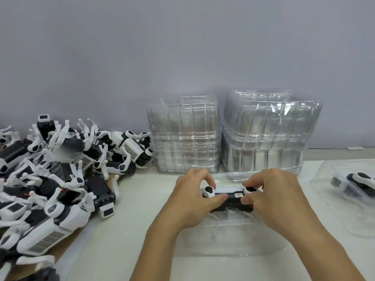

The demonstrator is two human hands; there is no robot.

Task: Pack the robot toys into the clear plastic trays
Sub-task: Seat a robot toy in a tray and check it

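Nearest the desk's [125, 230] front edge lies a clear tray [233, 236], flat on the white top, with both forearms reaching over it. At the tray's far end the two hands hold one robot toy [229, 197], black and white, lying crosswise. The left hand [190, 197] grips the toy's left end, fingers curled over a white leg joint and thumb pressed along the black body. The right hand [272, 195] grips the right end the same way, fingertips pinching beside the other white joint. The toy sits over the tray's far pocket; whether it is fully seated cannot be told.

At the desk's left edge a pile of toys [50, 175] lies tangled, legs sticking up, partly on brown cardboard [67, 244]. Near the right edge a second tray [349, 216] holds a packed toy [349, 183] in its far part.

Farther back, just beyond the hands, two stacks of clear trays stand side by side against the grey wall [182, 47]: the left stack [184, 134] lower, the right stack [267, 130] taller and wider.
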